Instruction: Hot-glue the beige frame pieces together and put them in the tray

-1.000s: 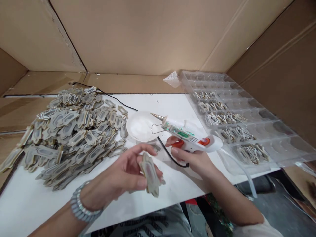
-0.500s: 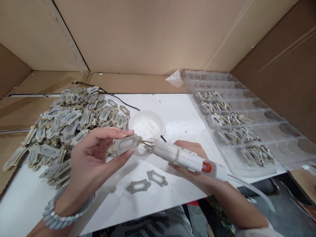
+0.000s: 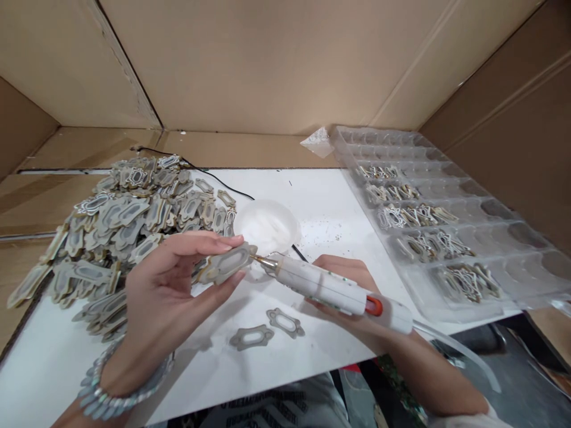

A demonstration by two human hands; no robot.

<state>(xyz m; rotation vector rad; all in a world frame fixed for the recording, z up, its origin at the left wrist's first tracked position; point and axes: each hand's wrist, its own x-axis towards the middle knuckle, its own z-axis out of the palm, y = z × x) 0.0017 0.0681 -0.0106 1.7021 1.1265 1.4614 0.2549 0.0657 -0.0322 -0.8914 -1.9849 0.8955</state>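
Note:
My left hand [image 3: 169,285] pinches a grey frame-shaped plate [image 3: 227,261] with scalloped ends between thumb and fingertips, its long opening facing me. My right hand [image 3: 345,276] is wrapped round a white pen-shaped tool [image 3: 323,284] with a pointed metal tip, an orange switch and a clear tube at its rear. The tip meets the right end of the plate; I cannot tell whether it presses on it. Under the plate and tip stands a round white dish [image 3: 267,223]. Two similar plates, one on the left [image 3: 252,337] and one on the right [image 3: 285,323], lie below.
A large heap of similar plates [image 3: 129,220] covers the left side. On the right is a clear compartment tray [image 3: 504,249] with pieces in several compartments. A black cord [image 3: 218,181] runs behind the dish. Cardboard walls [image 3: 267,65] enclose the back and sides.
The plate in my left hand has tilted slightly, and the tool's tip stays at its right end. The two loose plates have not been moved; the whole view has shifted a little.

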